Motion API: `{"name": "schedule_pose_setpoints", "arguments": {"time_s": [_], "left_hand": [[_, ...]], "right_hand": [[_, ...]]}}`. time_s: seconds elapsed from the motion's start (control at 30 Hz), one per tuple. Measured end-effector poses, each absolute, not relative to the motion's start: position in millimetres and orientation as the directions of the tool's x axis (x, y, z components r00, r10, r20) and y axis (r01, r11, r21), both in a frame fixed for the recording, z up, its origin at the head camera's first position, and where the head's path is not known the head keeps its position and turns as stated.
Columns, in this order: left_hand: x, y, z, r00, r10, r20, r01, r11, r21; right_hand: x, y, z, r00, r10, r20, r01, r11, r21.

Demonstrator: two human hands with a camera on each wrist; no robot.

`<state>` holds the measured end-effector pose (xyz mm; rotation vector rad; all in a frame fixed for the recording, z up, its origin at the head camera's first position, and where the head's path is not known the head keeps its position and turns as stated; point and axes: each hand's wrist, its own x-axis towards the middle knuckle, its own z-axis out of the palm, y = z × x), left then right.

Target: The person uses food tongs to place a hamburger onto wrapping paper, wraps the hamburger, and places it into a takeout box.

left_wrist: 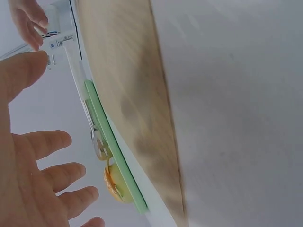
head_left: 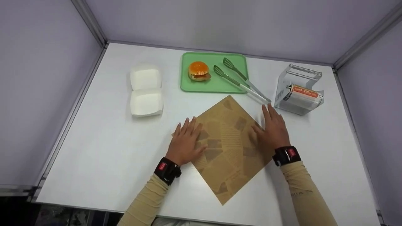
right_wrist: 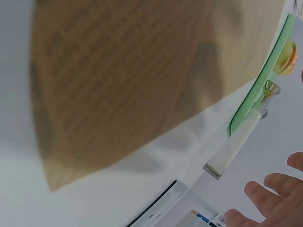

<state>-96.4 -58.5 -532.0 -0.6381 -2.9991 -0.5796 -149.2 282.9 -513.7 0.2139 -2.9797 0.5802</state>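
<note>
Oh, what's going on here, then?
A person has both hands spread above a sheet of brown printed paper on a white table: the left hand over its left corner, the right hand over its right. Neither grips anything. Behind the paper, a burger sits on a green tray, with tongs lying partly over its edge. A white box stands open at left; a clear holder with a roll stands at right.

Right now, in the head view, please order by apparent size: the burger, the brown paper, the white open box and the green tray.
Largest to smallest, as they look:
1. brown paper
2. green tray
3. white open box
4. burger
</note>
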Motion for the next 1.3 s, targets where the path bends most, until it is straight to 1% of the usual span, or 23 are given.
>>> {"name": "schedule_pose_setpoints", "arguments": {"time_s": [0.33,0.53,0.63,0.77,0.97,1.07,1.3], "left_hand": [[-95.6,-57.2,-530.8,-0.921,0.385,0.057,0.379,0.855,0.354],[-93.4,-57.9,-533.9,-0.921,0.384,0.064,0.381,0.857,0.348],[-92.4,-58.4,-534.6,-0.921,0.385,0.065,0.382,0.853,0.357],[-92.1,-58.7,-534.7,-0.919,0.388,0.067,0.383,0.844,0.375],[-93.9,-58.4,-533.7,-0.921,0.385,0.062,0.381,0.852,0.359],[-93.3,-58.3,-533.8,-0.920,0.386,0.063,0.382,0.853,0.356],[-90.4,-58.2,-534.1,-0.921,0.386,0.057,0.378,0.847,0.374]], "right_hand": [[-177.7,284.7,-516.8,-0.976,-0.142,0.167,-0.187,0.935,-0.302],[-191.1,283.3,-514.0,-0.983,-0.129,0.133,-0.162,0.944,-0.287],[-198.2,285.8,-514.9,-0.980,-0.141,0.138,-0.174,0.946,-0.274],[-208.9,290.3,-517.9,-0.971,-0.171,0.165,-0.207,0.951,-0.231],[-225.7,298.9,-521.8,-0.965,-0.193,0.179,-0.225,0.958,-0.176],[-232.1,301.4,-523.1,-0.970,-0.188,0.154,-0.216,0.957,-0.192],[-242.4,301.7,-529.2,-0.984,-0.167,0.062,-0.177,0.946,-0.273]]}}
